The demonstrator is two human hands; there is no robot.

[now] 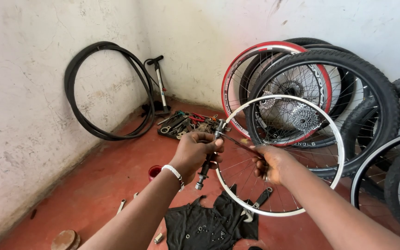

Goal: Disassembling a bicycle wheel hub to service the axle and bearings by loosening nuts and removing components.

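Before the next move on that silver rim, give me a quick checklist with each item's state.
1. Left hand closed around the axle tool: ok.
2. Right hand grip on the silver rim spokes: ok.
3. Tool seated on the rim edge: cannot tell.
4. Wrench within reach on the black cloth: ok.
5. Small parts kept together on the cloth: ok.

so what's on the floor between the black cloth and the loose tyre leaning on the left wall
In the head view, a small red cup stands on the red floor between the black cloth and the loose tyre; a small wrench lies nearer the cloth.
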